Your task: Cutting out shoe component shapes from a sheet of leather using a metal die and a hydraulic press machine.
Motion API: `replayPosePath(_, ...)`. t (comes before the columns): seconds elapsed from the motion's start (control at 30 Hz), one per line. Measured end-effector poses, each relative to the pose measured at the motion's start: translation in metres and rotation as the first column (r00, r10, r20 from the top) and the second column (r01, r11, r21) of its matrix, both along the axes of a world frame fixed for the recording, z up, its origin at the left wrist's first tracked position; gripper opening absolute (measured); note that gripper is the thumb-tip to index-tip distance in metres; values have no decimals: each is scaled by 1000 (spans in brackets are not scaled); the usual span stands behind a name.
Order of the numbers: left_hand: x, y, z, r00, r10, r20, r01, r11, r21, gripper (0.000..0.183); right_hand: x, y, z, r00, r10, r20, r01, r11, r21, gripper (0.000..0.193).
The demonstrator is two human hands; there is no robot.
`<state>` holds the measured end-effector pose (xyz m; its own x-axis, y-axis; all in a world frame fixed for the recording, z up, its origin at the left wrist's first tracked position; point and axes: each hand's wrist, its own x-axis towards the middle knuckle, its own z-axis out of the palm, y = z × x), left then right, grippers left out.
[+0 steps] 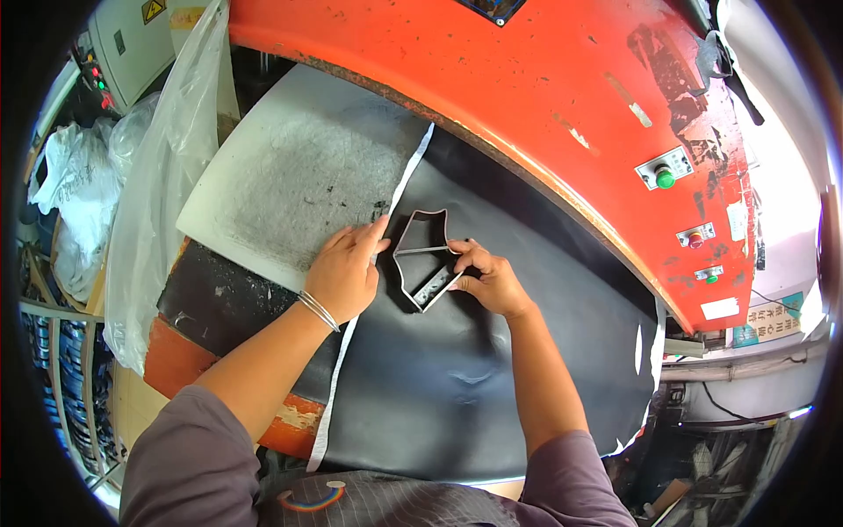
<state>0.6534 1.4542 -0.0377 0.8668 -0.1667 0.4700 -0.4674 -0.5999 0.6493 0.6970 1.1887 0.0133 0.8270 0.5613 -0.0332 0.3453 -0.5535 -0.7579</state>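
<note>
A metal cutting die (424, 251) with an angular outline and inner crossbars lies on a black leather-like sheet (421, 378). My right hand (493, 279) grips the die's right wall between thumb and fingers. My left hand (348, 268) rests with its fingers stretched out at the sheet's pale left edge, just left of the die, and holds nothing. Under that edge, a worn whitish cutting board (272, 167) shows scratches and dark marks.
A large red press (527, 97) overhangs the far side, with a green button (665, 179) and a red button (695, 239) on its right. Clear plastic sheeting (162, 184) hangs at the left, near white bags (75, 193). A metal rack (70, 386) stands lower left.
</note>
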Motion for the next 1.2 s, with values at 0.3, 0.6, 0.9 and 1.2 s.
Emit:
replayPosePath(0.3,-8,6,-2,999,51,-16,-52,998,-31,63,-75,34,-14,913,-336,229,370,920,-126,123)
replayPosePath(0.6,-22,-9,-8,993,112,24,-111,993,-27,61,-71,53,-22,853,-321,412,457,839,-295,126)
replayPosePath(0.9,-19,-7,-12,990,118,80,-117,993,-26,59,-69,55,-26,868,-320,379,442,846,-298,127)
replayPosePath(1.2,-17,1,-18,985,99,138,-94,995,-41,60,-68,59,-29,872,-286,397,425,844,-326,135)
